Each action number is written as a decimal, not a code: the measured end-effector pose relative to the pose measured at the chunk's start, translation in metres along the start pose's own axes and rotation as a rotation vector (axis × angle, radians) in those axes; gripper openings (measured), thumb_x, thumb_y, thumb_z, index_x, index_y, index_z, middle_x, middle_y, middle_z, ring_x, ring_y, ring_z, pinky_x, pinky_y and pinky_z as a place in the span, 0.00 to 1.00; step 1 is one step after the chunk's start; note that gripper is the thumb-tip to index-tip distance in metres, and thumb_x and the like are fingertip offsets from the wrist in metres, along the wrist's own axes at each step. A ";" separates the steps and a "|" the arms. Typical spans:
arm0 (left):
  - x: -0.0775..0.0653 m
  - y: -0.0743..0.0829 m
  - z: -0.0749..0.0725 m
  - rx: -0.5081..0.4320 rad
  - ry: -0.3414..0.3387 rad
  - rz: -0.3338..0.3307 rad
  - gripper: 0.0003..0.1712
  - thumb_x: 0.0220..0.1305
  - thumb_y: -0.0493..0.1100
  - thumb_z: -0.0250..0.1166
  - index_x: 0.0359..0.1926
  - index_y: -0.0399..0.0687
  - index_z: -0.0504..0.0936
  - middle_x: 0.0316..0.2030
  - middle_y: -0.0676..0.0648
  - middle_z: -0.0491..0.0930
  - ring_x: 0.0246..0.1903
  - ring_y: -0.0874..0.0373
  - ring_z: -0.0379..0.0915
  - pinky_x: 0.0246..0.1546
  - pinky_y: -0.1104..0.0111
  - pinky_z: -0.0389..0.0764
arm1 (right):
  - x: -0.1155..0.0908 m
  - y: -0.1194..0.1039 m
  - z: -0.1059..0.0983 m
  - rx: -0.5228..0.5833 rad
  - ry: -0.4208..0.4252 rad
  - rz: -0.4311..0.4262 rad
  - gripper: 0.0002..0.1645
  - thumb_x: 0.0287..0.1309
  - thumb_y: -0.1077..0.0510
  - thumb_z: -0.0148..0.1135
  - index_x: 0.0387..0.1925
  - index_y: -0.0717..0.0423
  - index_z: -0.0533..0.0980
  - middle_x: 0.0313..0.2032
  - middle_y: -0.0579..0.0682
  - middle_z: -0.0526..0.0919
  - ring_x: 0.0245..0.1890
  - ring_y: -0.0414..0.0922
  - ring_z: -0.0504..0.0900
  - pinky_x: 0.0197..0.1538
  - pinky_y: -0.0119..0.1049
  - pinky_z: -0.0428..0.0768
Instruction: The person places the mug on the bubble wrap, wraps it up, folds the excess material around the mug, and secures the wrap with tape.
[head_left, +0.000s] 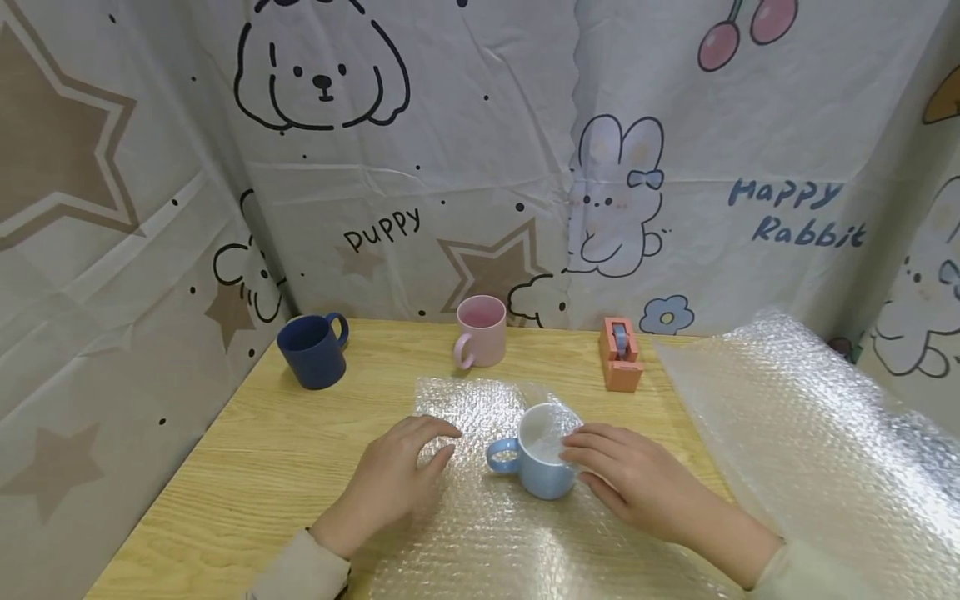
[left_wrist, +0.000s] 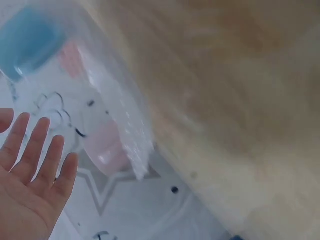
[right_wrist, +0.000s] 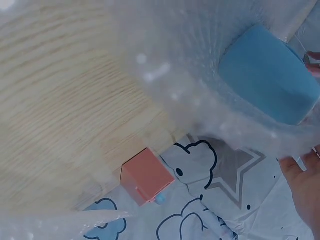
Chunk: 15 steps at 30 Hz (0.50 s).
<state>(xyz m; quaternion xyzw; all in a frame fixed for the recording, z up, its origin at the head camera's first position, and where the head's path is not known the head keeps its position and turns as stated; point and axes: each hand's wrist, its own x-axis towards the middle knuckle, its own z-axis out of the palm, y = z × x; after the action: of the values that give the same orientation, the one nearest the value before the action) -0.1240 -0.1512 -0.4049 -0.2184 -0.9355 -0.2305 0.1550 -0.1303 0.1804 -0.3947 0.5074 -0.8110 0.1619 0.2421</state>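
A light blue mug (head_left: pixel 546 475) stands on a sheet of bubble wrap (head_left: pixel 465 550), its handle toward my left hand. On its right side, the wrap is raised and a flap of it overlaps the mug's mouth. My right hand (head_left: pixel 637 475) has its fingers at the mug's right rim, against this flap, with the thumb lower down. In the right wrist view the raised wrap (right_wrist: pixel 170 95) curves around the blue mug (right_wrist: pixel 270 75). Left of the handle, apart from the mug, my left hand (head_left: pixel 397 475) hovers over the wrap's left edge. Its fingers (left_wrist: pixel 37 145) are spread and hold nothing.
Behind stand a dark blue mug (head_left: pixel 318 362) at the left and a pink mug (head_left: pixel 489 337) in the middle. An orange tape dispenser (head_left: pixel 621 367) is at the back right. A larger bubble wrap sheet (head_left: pixel 817 433) covers the right side. A printed cloth (head_left: pixel 465 108) hangs behind the table.
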 end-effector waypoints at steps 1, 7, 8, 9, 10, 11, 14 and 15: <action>0.003 -0.003 -0.001 -0.001 -0.003 -0.018 0.11 0.64 0.42 0.68 0.47 0.57 0.84 0.50 0.54 0.83 0.54 0.55 0.77 0.50 0.57 0.81 | 0.000 0.000 0.000 0.000 0.002 0.002 0.27 0.78 0.48 0.36 0.51 0.55 0.80 0.53 0.50 0.82 0.55 0.49 0.79 0.55 0.46 0.80; 0.022 -0.032 -0.004 -0.009 0.005 -0.105 0.13 0.67 0.41 0.65 0.52 0.51 0.83 0.54 0.47 0.81 0.55 0.47 0.76 0.47 0.49 0.81 | -0.003 0.000 0.001 0.004 0.009 0.016 0.27 0.78 0.48 0.36 0.53 0.56 0.80 0.54 0.50 0.82 0.56 0.50 0.79 0.56 0.47 0.79; 0.025 -0.038 -0.004 -0.008 0.005 -0.116 0.14 0.67 0.41 0.65 0.53 0.50 0.82 0.54 0.46 0.81 0.55 0.46 0.76 0.47 0.48 0.81 | -0.003 0.000 0.002 0.003 0.010 0.017 0.27 0.78 0.48 0.36 0.53 0.56 0.80 0.55 0.50 0.82 0.56 0.50 0.79 0.56 0.47 0.79; 0.028 -0.043 -0.003 -0.009 0.003 -0.131 0.15 0.67 0.40 0.65 0.54 0.49 0.82 0.55 0.45 0.80 0.56 0.45 0.75 0.47 0.47 0.81 | -0.003 -0.001 0.002 0.001 0.011 0.018 0.27 0.78 0.48 0.36 0.53 0.56 0.80 0.55 0.50 0.82 0.56 0.50 0.79 0.56 0.47 0.79; 0.030 -0.047 -0.003 -0.006 0.000 -0.142 0.15 0.68 0.41 0.64 0.55 0.49 0.81 0.56 0.44 0.80 0.57 0.44 0.75 0.48 0.46 0.80 | -0.003 -0.001 0.002 -0.001 0.011 0.018 0.27 0.78 0.48 0.36 0.53 0.56 0.80 0.55 0.50 0.82 0.56 0.50 0.79 0.56 0.47 0.79; 0.033 -0.051 -0.002 -0.005 -0.004 -0.152 0.15 0.68 0.41 0.64 0.55 0.48 0.81 0.56 0.43 0.79 0.57 0.43 0.74 0.49 0.46 0.79 | -0.003 -0.001 0.002 -0.003 0.012 0.017 0.27 0.78 0.48 0.36 0.53 0.56 0.80 0.55 0.50 0.82 0.56 0.50 0.79 0.56 0.47 0.79; 0.038 -0.062 -0.001 0.004 -0.024 -0.180 0.17 0.69 0.42 0.63 0.57 0.46 0.80 0.57 0.42 0.78 0.57 0.41 0.74 0.51 0.45 0.78 | -0.003 -0.001 0.002 -0.007 0.004 0.022 0.25 0.78 0.49 0.38 0.53 0.56 0.80 0.55 0.50 0.82 0.56 0.50 0.79 0.56 0.46 0.79; 0.039 -0.064 0.000 0.006 -0.034 -0.192 0.17 0.69 0.42 0.63 0.57 0.45 0.80 0.57 0.41 0.78 0.57 0.41 0.74 0.51 0.45 0.78 | -0.003 -0.001 0.002 -0.008 -0.003 0.025 0.25 0.78 0.49 0.39 0.53 0.56 0.80 0.55 0.50 0.82 0.56 0.49 0.79 0.56 0.46 0.79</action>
<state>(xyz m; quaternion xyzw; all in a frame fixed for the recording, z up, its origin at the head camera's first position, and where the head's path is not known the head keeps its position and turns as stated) -0.1885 -0.1895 -0.4128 -0.1313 -0.9553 -0.2377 0.1170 -0.1283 0.1812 -0.3985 0.4963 -0.8183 0.1610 0.2410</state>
